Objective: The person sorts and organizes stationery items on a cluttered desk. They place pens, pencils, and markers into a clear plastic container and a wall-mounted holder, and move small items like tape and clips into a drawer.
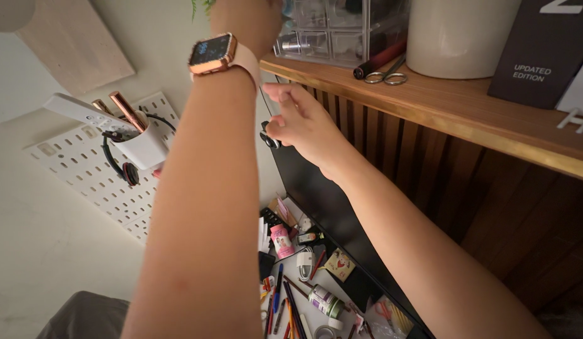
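Left hand: the left hand [251, 22], a watch [211, 53] on its wrist, reaches up at top centre to the clear drawer organiser [332, 28] on the wooden shelf [467, 110]; its fingers are cut off by the frame, so I cannot tell their spread.
Right hand: the right hand [304, 122], centre of frame, pinches a small dark object [268, 135] between thumb and fingertips.
Object's axis: too small to tell its long axis.
Progress: judging by this, the object is lifted, not yet set anywhere.
Nearby: scissors [385, 76] lie on the shelf; a white pegboard [90, 172] sits at left; the cluttered table [310, 295] is below.
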